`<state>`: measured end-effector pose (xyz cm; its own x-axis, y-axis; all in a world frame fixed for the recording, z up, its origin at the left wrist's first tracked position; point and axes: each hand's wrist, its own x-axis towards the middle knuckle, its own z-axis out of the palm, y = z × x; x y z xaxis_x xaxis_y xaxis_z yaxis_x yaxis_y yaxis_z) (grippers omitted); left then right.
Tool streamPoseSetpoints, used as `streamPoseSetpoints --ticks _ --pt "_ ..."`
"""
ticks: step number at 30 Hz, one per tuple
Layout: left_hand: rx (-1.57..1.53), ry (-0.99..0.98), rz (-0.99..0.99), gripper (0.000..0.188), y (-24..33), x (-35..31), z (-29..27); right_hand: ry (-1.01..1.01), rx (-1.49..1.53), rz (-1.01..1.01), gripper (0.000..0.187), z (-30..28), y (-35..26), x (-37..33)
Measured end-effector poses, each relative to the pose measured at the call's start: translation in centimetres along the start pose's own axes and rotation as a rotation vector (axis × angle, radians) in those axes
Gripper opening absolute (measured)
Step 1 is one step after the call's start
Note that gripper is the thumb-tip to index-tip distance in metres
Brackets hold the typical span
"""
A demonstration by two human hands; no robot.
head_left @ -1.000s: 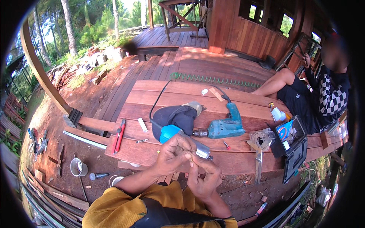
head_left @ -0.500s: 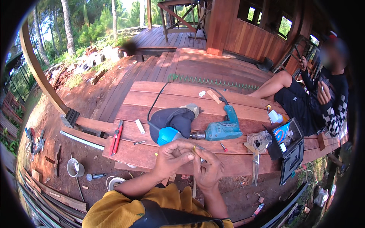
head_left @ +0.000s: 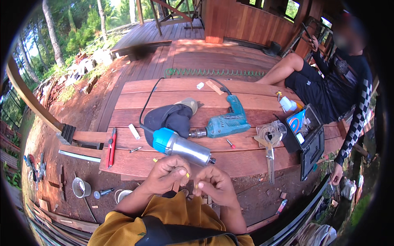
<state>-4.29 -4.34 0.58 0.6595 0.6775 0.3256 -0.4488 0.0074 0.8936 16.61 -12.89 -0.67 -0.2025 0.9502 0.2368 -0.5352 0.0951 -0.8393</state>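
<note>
My left hand [head_left: 169,173] is closed in a pinch on a small yellow piece [head_left: 187,175] that shows at the fingertips; its exact kind is too small to tell. Close beside it, apart by a narrow gap, my right hand [head_left: 216,185] also pinches, with a speck of yellow at its thumb tip. Just beyond both hands lies a trim router [head_left: 182,148] with a blue cap and silver body. A teal power drill [head_left: 227,124] rests behind it, its chuck near a dark cap [head_left: 167,119]. A red-headed bit [head_left: 230,143] lies before the drill.
On the plank table [head_left: 135,100] are a red utility knife [head_left: 111,148], a small metal bit [head_left: 136,149] and a white block [head_left: 134,131]. To the right, a combination square [head_left: 270,162] overhangs the edge beside an open black case [head_left: 314,141]. A person [head_left: 328,88] sits at the far right.
My hands, together on a small yellow thing before, have parted and come lower, uncovering the router's silver body. The seated person has lowered one hand beside the table. My view has shifted.
</note>
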Motion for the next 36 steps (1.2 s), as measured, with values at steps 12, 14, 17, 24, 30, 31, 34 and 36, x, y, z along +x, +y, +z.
streamPoseSetpoints --ticks 12,14,17,24,30,31,34,36 --pt "0.052 -0.057 -0.363 0.027 -1.2 0.8 5.3 0.316 -0.402 -0.174 0.035 -1.1 0.3 -6.3" --pt "0.108 -0.100 -0.377 0.030 -1.0 1.6 5.1 0.282 -0.340 -0.194 0.031 -1.8 0.5 -5.8" --pt "0.176 -0.175 -0.376 0.031 -1.0 2.0 4.8 0.266 -0.367 -0.201 0.026 -2.4 0.6 -5.9" --pt "0.207 -0.153 -0.420 0.034 -0.8 1.9 4.7 0.362 -0.217 -0.293 0.017 -1.9 2.3 -6.2" --pt "0.508 -0.176 -0.034 0.017 -0.9 2.4 5.7 0.459 -0.356 -0.447 0.019 -2.2 2.7 -5.8" --pt "0.648 -0.185 0.065 0.014 -0.9 2.5 5.8 0.468 -0.361 -0.469 0.020 -2.2 2.7 -5.7" --pt "0.774 -0.228 0.224 0.017 -0.9 2.8 5.9 0.482 -0.300 -0.470 0.019 -2.2 2.7 -5.5" --pt "0.807 -0.241 0.266 0.019 -0.9 2.9 6.0 0.483 -0.260 -0.458 0.018 -2.1 2.6 -5.4"
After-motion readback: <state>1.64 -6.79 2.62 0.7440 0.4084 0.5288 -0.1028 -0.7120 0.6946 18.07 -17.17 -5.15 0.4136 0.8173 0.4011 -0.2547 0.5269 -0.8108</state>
